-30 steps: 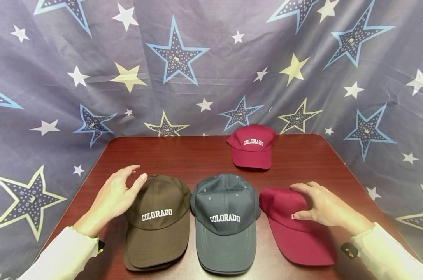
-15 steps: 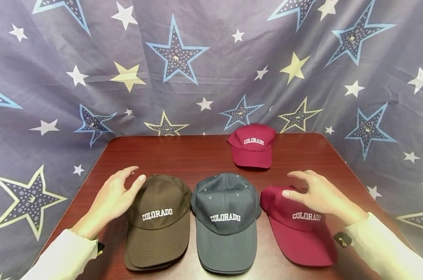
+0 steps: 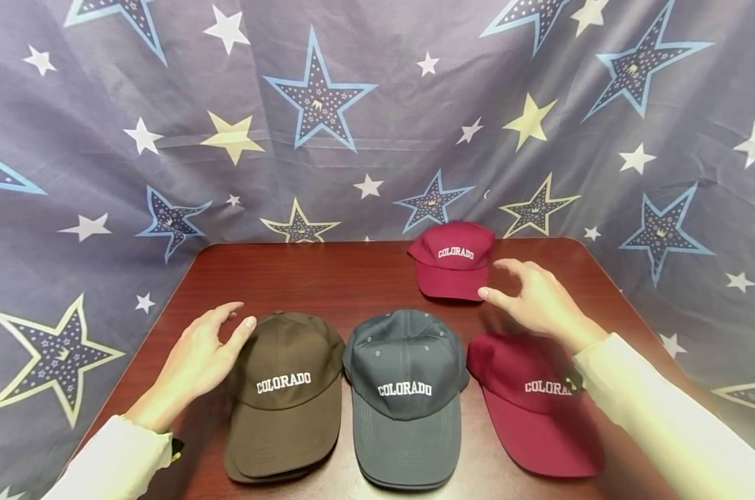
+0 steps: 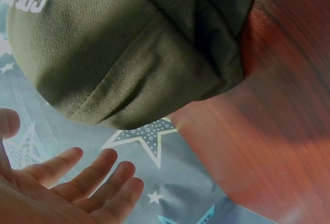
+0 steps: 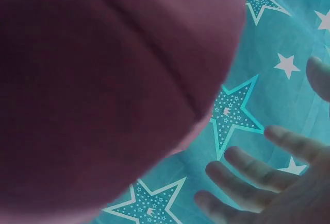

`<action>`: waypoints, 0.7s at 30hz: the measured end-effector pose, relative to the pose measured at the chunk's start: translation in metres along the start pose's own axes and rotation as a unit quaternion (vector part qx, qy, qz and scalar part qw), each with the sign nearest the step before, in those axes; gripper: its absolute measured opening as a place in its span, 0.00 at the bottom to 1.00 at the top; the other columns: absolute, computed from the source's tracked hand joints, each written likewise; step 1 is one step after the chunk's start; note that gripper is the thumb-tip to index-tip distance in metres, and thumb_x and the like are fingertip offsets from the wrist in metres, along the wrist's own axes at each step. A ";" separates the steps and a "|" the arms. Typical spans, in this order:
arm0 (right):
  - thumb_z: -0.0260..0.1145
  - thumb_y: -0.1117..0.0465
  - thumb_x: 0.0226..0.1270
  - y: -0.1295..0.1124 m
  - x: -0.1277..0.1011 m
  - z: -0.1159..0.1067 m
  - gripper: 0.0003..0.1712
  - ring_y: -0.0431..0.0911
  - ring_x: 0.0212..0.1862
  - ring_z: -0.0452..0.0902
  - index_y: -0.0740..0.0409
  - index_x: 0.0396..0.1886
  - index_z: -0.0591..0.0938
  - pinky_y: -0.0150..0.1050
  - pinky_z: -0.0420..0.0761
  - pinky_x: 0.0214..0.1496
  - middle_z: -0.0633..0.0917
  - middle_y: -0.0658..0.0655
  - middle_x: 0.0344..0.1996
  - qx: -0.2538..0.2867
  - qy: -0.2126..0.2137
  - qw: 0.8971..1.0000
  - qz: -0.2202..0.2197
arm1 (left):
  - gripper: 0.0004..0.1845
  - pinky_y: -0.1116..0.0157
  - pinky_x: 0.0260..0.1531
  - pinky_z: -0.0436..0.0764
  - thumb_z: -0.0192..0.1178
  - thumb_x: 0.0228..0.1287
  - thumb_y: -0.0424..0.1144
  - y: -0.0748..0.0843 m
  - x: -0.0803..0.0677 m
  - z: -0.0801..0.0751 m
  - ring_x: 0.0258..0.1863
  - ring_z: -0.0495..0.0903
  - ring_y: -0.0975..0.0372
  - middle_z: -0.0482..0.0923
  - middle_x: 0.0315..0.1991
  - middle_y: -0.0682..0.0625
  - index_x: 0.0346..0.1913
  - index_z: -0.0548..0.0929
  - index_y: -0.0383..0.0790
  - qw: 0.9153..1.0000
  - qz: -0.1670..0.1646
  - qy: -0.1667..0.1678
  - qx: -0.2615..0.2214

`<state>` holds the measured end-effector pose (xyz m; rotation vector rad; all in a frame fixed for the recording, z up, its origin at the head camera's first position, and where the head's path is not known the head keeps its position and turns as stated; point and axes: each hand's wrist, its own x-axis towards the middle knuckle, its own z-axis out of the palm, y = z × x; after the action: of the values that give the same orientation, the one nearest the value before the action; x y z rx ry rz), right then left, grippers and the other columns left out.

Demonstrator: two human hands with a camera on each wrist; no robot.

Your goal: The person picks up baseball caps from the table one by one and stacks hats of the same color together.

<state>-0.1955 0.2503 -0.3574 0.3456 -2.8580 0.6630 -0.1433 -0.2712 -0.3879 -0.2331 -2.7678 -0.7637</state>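
Note:
In the head view three caps with white COLORADO lettering lie in a row, brims toward me: a brown cap (image 3: 283, 403), a dark grey cap (image 3: 405, 410) and a red cap (image 3: 533, 430). Another red cap (image 3: 453, 260) sits farther back on the table. My left hand (image 3: 196, 354), fingers relaxed and thumb apart, hovers at the left side of the brown cap's crown. Beside the right edge of the back red cap is my right hand (image 3: 540, 298), fingers spread and holding nothing. Its forearm passes over the front red cap and hides part of the lettering.
The reddish-brown wooden table (image 3: 302, 278) has rounded far corners. Behind it and along both sides hangs a grey curtain (image 3: 377, 83) printed with stars. Under the brown cap's brim a second brim edge shows.
My right hand has lifted off the front red cap and moved back and left to the rear red cap. My left hand has stayed almost still by the brown cap.

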 end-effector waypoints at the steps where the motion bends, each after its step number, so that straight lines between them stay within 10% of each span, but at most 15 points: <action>1: 0.68 0.35 0.66 -0.001 0.004 0.000 0.42 0.65 0.64 0.73 0.57 0.70 0.75 0.64 0.71 0.64 0.78 0.69 0.62 0.000 0.000 1.000 0.003 | 0.30 0.38 0.56 0.71 0.53 0.78 0.55 0.000 0.000 0.000 0.60 0.75 0.38 0.78 0.60 0.33 0.69 0.74 0.35 1.000 0.000 0.001 0.000; 21: 0.67 0.31 0.63 -0.005 0.080 0.006 0.49 0.68 0.66 0.69 0.52 0.76 0.68 0.70 0.69 0.62 0.74 0.71 0.65 -0.072 -0.043 0.995 0.052 | 0.30 0.38 0.56 0.71 0.53 0.78 0.55 -0.002 0.000 0.000 0.60 0.74 0.37 0.79 0.59 0.32 0.68 0.74 0.34 1.000 0.003 0.004 0.006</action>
<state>-0.2715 0.2281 -0.3423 0.2102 -3.0014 0.4666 -0.1436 -0.2730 -0.3887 -0.2340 -2.7627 -0.7436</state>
